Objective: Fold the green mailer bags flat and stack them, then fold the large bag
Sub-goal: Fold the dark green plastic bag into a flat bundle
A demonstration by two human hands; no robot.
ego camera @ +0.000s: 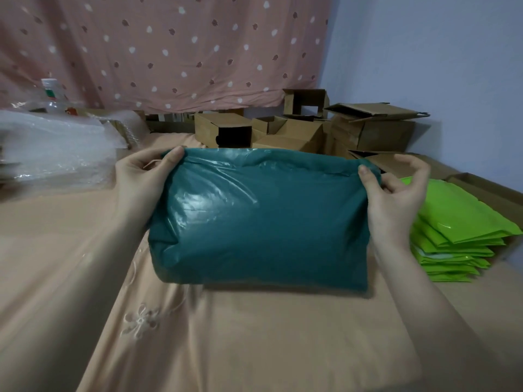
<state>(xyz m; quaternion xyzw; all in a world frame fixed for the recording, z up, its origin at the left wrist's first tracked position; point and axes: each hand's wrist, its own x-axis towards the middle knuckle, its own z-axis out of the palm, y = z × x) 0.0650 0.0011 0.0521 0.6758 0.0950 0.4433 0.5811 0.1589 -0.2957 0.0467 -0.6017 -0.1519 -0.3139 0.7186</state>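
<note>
Both hands hold the large dark-green bag [260, 219] mid-bed, its bottom resting on the peach sheet [198, 335]. Left hand [144, 176] & right hand [393, 190] each pinch 1 top corner, prob. to keep the fold square. Lime mailer stack [458, 230] sits by the bed's right edge, done and out of the way.

No legible text, label, brand, number or sign is showing on any surface. The plastic bottle [52, 90] is bearing a red-and-green label, too blurred to read.
</note>
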